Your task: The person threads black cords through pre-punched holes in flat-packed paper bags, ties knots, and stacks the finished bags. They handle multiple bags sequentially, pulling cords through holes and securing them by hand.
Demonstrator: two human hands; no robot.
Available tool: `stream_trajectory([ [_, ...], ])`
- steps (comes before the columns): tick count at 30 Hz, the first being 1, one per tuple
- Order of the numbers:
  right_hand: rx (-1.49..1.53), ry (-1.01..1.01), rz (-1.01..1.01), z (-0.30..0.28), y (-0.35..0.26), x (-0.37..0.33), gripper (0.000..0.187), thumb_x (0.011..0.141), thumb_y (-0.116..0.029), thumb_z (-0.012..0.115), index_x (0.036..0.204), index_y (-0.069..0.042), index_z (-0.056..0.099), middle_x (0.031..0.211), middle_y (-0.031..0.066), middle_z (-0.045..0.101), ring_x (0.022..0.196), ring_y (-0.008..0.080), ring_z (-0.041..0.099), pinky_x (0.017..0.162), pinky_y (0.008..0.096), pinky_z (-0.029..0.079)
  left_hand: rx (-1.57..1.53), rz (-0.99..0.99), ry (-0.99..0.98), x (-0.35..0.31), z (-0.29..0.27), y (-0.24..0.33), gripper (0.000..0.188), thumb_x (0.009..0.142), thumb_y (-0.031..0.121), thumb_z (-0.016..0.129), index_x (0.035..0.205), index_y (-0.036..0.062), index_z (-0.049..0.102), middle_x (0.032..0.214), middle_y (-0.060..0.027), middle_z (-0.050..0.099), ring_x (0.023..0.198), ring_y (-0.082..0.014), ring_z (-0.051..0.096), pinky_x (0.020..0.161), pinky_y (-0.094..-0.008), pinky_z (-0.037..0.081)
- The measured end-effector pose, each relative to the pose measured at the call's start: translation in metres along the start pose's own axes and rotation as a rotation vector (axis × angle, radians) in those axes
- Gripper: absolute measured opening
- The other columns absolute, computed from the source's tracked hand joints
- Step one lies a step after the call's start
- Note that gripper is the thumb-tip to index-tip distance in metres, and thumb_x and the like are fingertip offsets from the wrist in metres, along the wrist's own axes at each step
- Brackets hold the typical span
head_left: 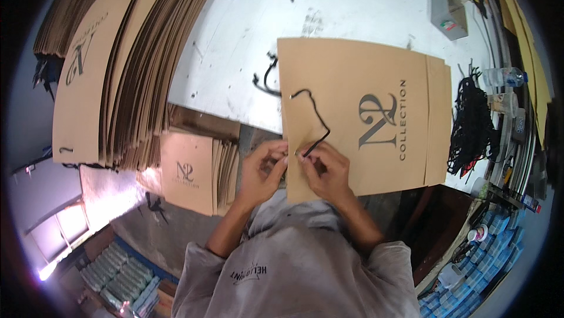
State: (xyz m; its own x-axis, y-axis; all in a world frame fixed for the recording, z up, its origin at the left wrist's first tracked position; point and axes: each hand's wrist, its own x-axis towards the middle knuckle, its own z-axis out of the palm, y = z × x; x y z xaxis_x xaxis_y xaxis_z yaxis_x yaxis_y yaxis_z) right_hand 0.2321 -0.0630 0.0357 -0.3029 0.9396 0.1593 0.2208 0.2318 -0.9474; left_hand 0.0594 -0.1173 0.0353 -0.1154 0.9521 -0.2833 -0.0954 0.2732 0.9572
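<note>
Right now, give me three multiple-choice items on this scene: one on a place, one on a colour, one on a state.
1. Where does the big stack of flat bags lie from the bag being worked on?
A. to its left
B. to its right
C. on top of it

2. What colour is the cord on that bag?
A. white
B. black
C. red

3. How does the bag lie?
A. standing open
B. crumpled
C. flat on the table

Answers: 1 A, the stack fills the upper left. 2 B, the cord loop shows black on brown paper. 3 C, the left hand and right hand work at its near edge while it lies flat.
</note>
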Motion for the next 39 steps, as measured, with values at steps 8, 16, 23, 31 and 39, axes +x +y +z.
stream_trajectory([
  [8, 0.006, -0.18, -0.017, -0.019, -0.003, 0.009, 0.013, 0.088, 0.007, 0.065, 0.099, 0.002, 0.068, 0.099, 0.0146, 0.061, 0.089, 0.0283, 0.066, 0.078, 0.0348, 0.054, -0.223, -0.028, -0.145, 0.014, -0.004, 0.002, 0.031, 0.096, -0.012, 0.059, 0.125, -0.0024, 0.055, 0.115, -0.0105, 0.07, 0.106, -0.0133, 0.068, 0.089, -0.0258, 0.055],
  [16, -0.044, -0.06, -0.043, -0.013, -0.001, 0.02, 0.008, 0.088, 0.005, 0.067, 0.096, 0.003, 0.067, 0.094, 0.0141, 0.06, 0.081, 0.0264, 0.065, 0.069, 0.0335, 0.053, -0.325, -0.008, -0.143, 0.024, -0.005, -0.003, 0.036, 0.095, -0.015, 0.059, 0.129, -0.0051, 0.054, 0.115, -0.0137, 0.071, 0.108, -0.0163, 0.069, 0.091, -0.0272, 0.056],
  [23, 0.053, -0.094, 0.007, -0.02, 0.003, 0.029, 0.006, 0.089, 0.003, 0.07, 0.095, 0.003, 0.068, 0.092, 0.011, 0.06, 0.073, 0.0181, 0.062, 0.062, 0.0287, 0.05, -0.307, -0.01, -0.146, 0.033, -0.005, -0.002, 0.034, 0.093, -0.015, 0.063, 0.125, -0.007, 0.058, 0.112, -0.015, 0.072, 0.105, -0.017, 0.07, 0.088, -0.0272, 0.058],
  [31, 0.07, -0.074, -0.034, -0.018, 0.013, 0.032, 0.009, 0.089, 0.001, 0.07, 0.098, 0.002, 0.069, 0.093, 0.0095, 0.059, 0.071, 0.0145, 0.06, 0.06, 0.0273, 0.048, -0.191, 0.025, -0.064, 0.034, 0.001, -0.001, 0.033, 0.091, -0.016, 0.063, 0.123, -0.0077, 0.058, 0.11, -0.0185, 0.071, 0.101, -0.0206, 0.071, 0.086, -0.0306, 0.059],
  [39, 0.133, -0.067, 0.024, -0.015, 0.014, 0.033, 0.008, 0.088, 0.001, 0.072, 0.095, 0.001, 0.068, 0.09, 0.0091, 0.061, 0.07, 0.0159, 0.061, 0.06, 0.0278, 0.049, 0.02, 0.123, -0.055, 0.036, 0.0, 0.004, 0.034, 0.092, -0.015, 0.056, 0.126, -0.0069, 0.058, 0.113, -0.0086, 0.063, 0.1, -0.0127, 0.065, 0.086, -0.0247, 0.053],
])
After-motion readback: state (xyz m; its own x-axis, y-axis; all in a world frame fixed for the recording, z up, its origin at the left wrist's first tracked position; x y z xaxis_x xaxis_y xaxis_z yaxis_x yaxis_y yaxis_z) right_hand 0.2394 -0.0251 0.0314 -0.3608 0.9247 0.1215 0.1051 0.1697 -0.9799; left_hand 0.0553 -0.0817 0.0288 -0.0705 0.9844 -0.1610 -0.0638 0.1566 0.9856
